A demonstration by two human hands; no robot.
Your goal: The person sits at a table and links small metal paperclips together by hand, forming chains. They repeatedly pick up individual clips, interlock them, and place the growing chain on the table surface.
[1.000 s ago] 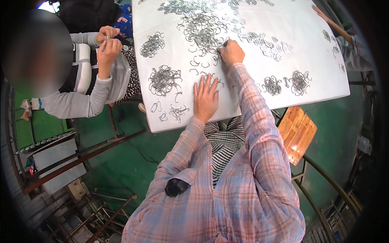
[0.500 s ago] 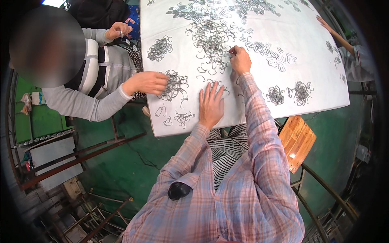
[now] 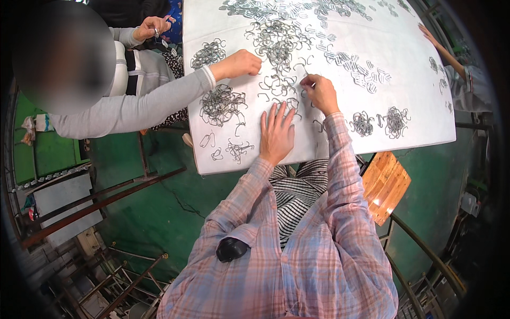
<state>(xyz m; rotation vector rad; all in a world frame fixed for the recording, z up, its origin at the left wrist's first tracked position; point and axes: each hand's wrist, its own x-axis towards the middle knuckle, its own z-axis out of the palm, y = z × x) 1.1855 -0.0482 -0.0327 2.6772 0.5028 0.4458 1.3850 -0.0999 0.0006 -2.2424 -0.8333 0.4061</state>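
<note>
My left hand [image 3: 277, 135] lies palm down on the white tabletop [image 3: 411, 90] with its fingers spread, their tips beside a few bent metal wire hooks. To its upper right, my right hand [image 3: 321, 95] hovers low with thumb and fingers pinched together. Whatever may be in that pinch is too small to make out. Just left of the right fingertips lie loose wire hooks [image 3: 277, 84], trailing down from a large dark pile of hooks [image 3: 279, 48]. Flat slotted metal buckles [image 3: 350, 66] are scattered to the upper right of that hand.
A co-worker's hand [image 3: 241, 64] reaches in from the left, above a heap of hooks [image 3: 222, 105]. Smaller heaps of metal pieces [image 3: 396, 122] lie at the right. Another person's hand [image 3: 426, 34] rests at the far right edge. A wooden stool [image 3: 387, 186] stands below the table.
My right hand has drawn slightly toward me, while my left stays flat in place. The co-worker's near hand has left the left heap and moved up and right, toward the large pile.
</note>
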